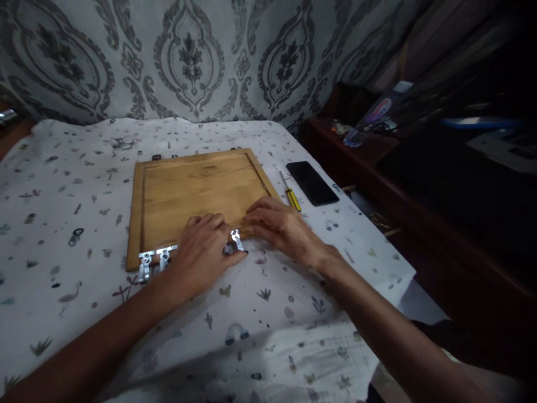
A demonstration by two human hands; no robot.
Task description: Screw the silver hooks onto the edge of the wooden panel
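A framed wooden board (201, 190) lies flat on the patterned cloth. Along its near edge runs a shiny metal hook rail (158, 250), its hooks pointing toward me. My left hand (205, 252) is closed over the middle of this rail, thumb by the right-hand hook and fingers over the board's edge; it hides that stretch of the rail. My right hand (283, 226) is at the near right corner of the board, fingers curled together close to the rail's right end. Whatever is between those fingertips is too small or hidden to name.
A yellow-handled screwdriver (292, 197) and a black phone (312, 183) lie right of the board. The white printed cloth (268, 313) covers the surface under them. On a dark wooden ledge at the right lies a clear bottle (373, 117). A patterned curtain (235, 56) hangs behind.
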